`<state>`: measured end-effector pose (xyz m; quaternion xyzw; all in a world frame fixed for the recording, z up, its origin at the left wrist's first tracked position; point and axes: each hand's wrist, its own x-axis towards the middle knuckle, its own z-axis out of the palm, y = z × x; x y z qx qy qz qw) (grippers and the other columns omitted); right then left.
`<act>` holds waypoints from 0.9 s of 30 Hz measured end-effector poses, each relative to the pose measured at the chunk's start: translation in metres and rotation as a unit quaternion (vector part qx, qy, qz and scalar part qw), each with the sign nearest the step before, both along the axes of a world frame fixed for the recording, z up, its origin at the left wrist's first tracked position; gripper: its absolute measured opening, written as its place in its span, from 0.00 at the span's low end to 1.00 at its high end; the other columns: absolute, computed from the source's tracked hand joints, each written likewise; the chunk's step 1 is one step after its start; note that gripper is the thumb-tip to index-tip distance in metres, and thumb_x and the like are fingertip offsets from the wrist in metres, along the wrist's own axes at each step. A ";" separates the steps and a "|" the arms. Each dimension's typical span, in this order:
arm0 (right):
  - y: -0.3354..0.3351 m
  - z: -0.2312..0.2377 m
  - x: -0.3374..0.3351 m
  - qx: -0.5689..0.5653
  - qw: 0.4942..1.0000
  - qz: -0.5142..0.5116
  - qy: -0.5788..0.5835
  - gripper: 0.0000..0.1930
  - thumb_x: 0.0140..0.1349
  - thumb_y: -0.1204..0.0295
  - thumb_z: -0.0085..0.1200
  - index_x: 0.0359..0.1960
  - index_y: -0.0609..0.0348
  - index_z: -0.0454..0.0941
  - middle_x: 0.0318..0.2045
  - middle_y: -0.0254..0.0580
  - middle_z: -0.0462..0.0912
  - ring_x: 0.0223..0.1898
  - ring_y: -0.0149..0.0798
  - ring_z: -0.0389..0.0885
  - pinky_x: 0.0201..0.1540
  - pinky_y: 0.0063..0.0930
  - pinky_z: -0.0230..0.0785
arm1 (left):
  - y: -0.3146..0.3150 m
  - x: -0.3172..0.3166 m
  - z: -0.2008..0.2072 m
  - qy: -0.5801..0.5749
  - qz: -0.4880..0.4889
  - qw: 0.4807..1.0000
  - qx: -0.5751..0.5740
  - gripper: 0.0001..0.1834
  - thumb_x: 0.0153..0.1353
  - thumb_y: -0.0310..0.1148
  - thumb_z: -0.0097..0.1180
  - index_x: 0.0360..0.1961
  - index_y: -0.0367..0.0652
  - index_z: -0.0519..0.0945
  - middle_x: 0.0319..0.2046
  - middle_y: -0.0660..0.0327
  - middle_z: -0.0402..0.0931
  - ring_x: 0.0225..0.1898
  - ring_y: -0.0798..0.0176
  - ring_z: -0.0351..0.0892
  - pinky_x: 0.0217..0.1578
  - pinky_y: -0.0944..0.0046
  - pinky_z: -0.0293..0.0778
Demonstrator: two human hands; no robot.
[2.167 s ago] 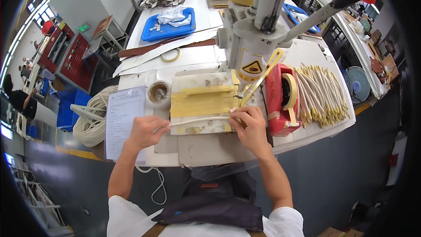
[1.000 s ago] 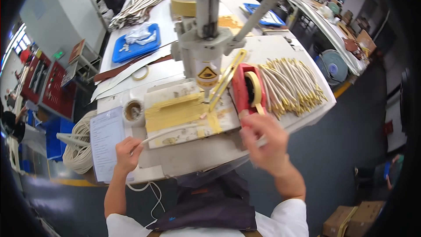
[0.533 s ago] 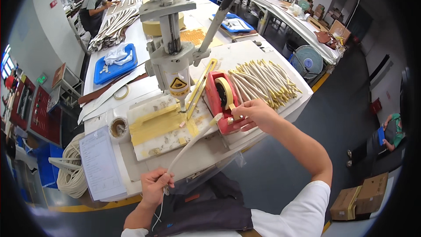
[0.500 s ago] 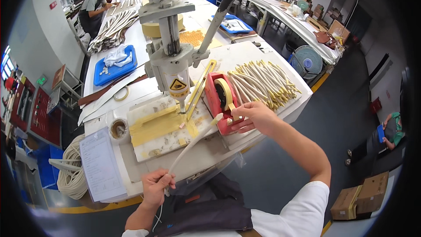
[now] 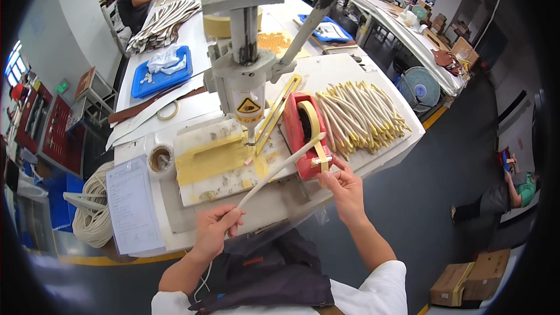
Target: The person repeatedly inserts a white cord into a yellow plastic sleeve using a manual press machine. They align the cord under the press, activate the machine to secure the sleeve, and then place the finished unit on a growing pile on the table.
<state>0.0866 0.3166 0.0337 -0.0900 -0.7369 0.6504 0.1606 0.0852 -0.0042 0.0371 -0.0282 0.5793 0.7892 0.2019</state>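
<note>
My left hand (image 5: 214, 230) is closed around a white cord (image 5: 271, 176). The cord's free end slants up to the right, over the front of a red tape dispenser (image 5: 296, 137). A roll of yellow masking tape (image 5: 309, 118) sits in the dispenser, its strip running down to the cutting edge. There my right hand (image 5: 347, 191) pinches the end of that strip between thumb and fingers. Just right of the dispenser lies a pile of cut white cords (image 5: 359, 116) with yellow-taped tips. The cord's tip rests against or just above the tape; I cannot tell which.
A grey hand press (image 5: 242, 76) with a red-knobbed lever stands over a stained white board (image 5: 204, 192). A yellow-edged guide (image 5: 277, 114), a printed sheet (image 5: 134, 207), a coil of cord (image 5: 93, 213) and a blue tray (image 5: 140, 90) are around it. Another person (image 5: 135, 0) works far left.
My right hand has moved down and closer to the dispenser's front. The cord's end has shifted right, over the tape, as my left hand rose slightly. The view has shifted a little.
</note>
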 end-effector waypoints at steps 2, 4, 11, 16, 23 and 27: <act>0.006 -0.008 -0.001 0.095 0.995 -0.018 0.012 0.11 0.66 0.72 0.65 0.26 0.67 0.85 0.44 0.48 0.85 0.57 0.38 0.80 0.49 0.29 0.73 | 0.008 -0.004 0.006 0.006 -0.017 1.000 -0.014 0.13 0.71 0.31 0.60 0.46 0.30 0.85 0.27 0.62 0.81 0.22 0.77 0.71 0.22 0.74 0.64; 0.018 -0.009 -0.004 0.116 0.993 -0.032 0.002 0.12 0.65 0.73 0.64 0.25 0.67 0.85 0.36 0.46 0.87 0.49 0.35 0.83 0.46 0.26 0.74 | 0.010 -0.003 0.013 0.012 -0.022 0.999 -0.023 0.13 0.72 0.32 0.60 0.47 0.30 0.85 0.28 0.64 0.81 0.22 0.78 0.68 0.22 0.75 0.63; -0.031 0.047 0.036 0.131 0.979 0.148 0.040 0.07 0.67 0.76 0.60 0.30 0.67 0.82 0.31 0.44 0.86 0.29 0.31 0.85 0.31 0.23 0.76 | 0.014 0.008 0.020 0.083 -0.049 0.994 -0.055 0.13 0.74 0.33 0.57 0.49 0.32 0.85 0.31 0.65 0.82 0.26 0.77 0.70 0.26 0.75 0.67; -0.083 0.058 0.028 0.179 0.942 0.280 0.050 0.09 0.65 0.73 0.65 0.29 0.63 0.80 0.19 0.38 0.83 0.19 0.29 0.83 0.22 0.22 0.73 | 0.027 0.017 0.021 0.211 -0.035 0.975 -0.052 0.11 0.74 0.29 0.56 0.48 0.33 0.84 0.35 0.61 0.82 0.30 0.75 0.74 0.30 0.73 0.70; -0.093 0.054 0.024 0.182 0.943 0.271 0.067 0.10 0.64 0.72 0.67 0.28 0.62 0.80 0.18 0.38 0.82 0.17 0.29 0.82 0.20 0.22 0.72 | 0.021 0.022 0.025 0.284 -0.035 0.950 -0.123 0.10 0.72 0.26 0.57 0.50 0.36 0.84 0.37 0.58 0.83 0.34 0.69 0.80 0.34 0.68 0.75; -0.094 0.056 0.026 0.202 0.944 0.255 0.062 0.10 0.64 0.73 0.67 0.28 0.62 0.80 0.19 0.38 0.82 0.17 0.29 0.83 0.20 0.22 0.72 | 0.020 0.019 0.027 0.321 -0.037 0.936 -0.138 0.10 0.71 0.26 0.58 0.50 0.36 0.84 0.36 0.58 0.83 0.33 0.68 0.80 0.34 0.67 0.76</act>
